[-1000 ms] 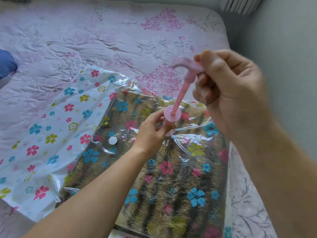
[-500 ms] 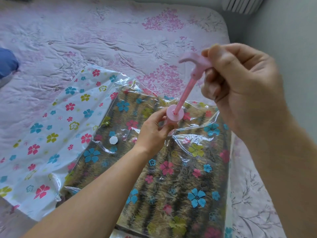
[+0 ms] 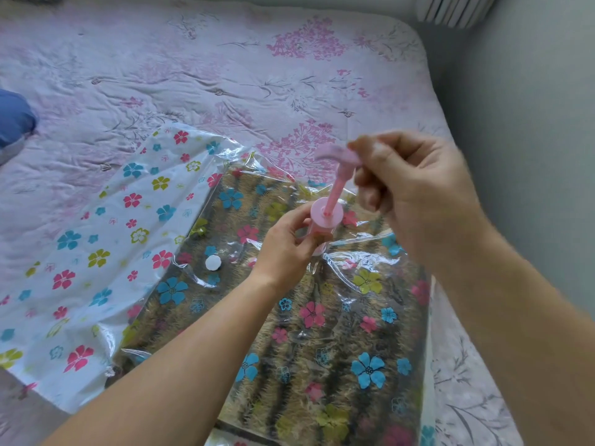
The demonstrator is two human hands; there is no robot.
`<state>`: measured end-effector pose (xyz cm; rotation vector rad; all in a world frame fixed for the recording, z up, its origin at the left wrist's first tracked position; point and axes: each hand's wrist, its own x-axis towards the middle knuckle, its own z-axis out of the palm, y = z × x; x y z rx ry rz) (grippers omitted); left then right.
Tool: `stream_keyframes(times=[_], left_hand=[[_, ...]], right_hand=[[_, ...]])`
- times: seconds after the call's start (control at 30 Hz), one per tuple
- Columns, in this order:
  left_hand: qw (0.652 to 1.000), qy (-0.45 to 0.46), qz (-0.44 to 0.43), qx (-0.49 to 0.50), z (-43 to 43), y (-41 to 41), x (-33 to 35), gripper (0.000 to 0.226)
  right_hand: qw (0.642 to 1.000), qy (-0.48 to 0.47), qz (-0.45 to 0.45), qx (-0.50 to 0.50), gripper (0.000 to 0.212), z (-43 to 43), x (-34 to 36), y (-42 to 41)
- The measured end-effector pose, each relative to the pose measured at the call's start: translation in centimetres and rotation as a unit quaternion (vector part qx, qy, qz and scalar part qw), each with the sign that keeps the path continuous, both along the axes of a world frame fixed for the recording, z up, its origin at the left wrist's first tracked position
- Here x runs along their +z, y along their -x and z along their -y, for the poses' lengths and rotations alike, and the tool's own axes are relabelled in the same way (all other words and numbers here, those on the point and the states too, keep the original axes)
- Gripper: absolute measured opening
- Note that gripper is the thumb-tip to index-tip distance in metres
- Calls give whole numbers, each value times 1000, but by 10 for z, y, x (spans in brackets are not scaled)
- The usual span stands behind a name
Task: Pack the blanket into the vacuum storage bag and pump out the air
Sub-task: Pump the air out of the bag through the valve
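Observation:
A clear vacuum storage bag [image 3: 106, 252] printed with coloured flowers lies flat on the bed. Inside its right half sits a folded brown striped blanket [image 3: 322, 342]. A pink hand pump [image 3: 325, 217] stands upright on the bag over the blanket. My left hand [image 3: 289, 246] grips the pump's barrel near its base. My right hand [image 3: 409, 188] holds the pump's T-shaped handle [image 3: 338, 156], with the pink rod partly drawn out of the barrel. A small white cap [image 3: 213, 262] lies on the bag to the left of the pump.
The bed carries a pale pink floral cover [image 3: 225, 66]. A blue object [image 3: 13, 120] lies at the left edge. A grey wall [image 3: 531, 123] runs along the bed's right side, with a white radiator [image 3: 450, 8] at the top.
My right hand has moved down and left with the pump handle, so less of the rod shows above the barrel. My left hand stays on the barrel.

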<state>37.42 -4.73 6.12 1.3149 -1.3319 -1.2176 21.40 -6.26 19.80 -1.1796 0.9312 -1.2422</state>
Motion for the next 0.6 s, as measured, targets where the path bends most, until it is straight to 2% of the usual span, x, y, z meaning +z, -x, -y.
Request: stream_keyframes(times=[0.07,0.13,0.23,0.3,0.37,0.47,0.6], left_hand=[[1000,1,9,-3,0,0,-1,43],[1000,-1,13,-2,0,1,0,43],[1000,-2,8,0,-2,1,1,40],[1000,-1,10,2,-2,0,0,32],[1000,-2,25,1,-3,-1,-1,30],[1000,-3,13,0,-2,-1,-1,40],[1000,-5,17,-3,-1,0,0,44]], right_hand=[[996,53,72,15,14,0,20,6],[994,52,94,15,13,-2,16,6],[999,-43,-2,-22,16,-10,-27,-6],[989,-115,-80,-36,18,-12,-49,-12],[983,-140,-116,-28,19,-11,-54,-11],[994,-71,-86,-12,18,-7,-29,-5],[997,45,56,3,14,-4,21,5]])
